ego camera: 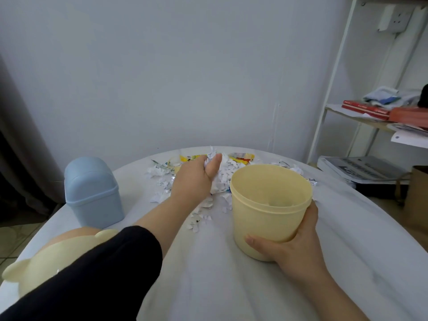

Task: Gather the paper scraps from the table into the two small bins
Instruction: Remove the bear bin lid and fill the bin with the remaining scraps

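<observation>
A pile of white and coloured paper scraps (pixel 222 179) lies at the far middle of the round white table (pixel 208 274). My left hand (pixel 196 177) reaches into the pile and grips a bunch of white scraps, thumb up. My right hand (pixel 291 246) holds the open yellow bin (pixel 268 205) by its lower side, just right of the pile; the bin tilts a little toward me and looks empty. A blue bin (pixel 92 191) with its lid on stands at the left.
A yellow bear-shaped lid (pixel 44 262) lies at the near left edge, partly under my left sleeve. A white shelf (pixel 370 117) with books and papers stands at the right, beyond the table. The wall is close behind the table.
</observation>
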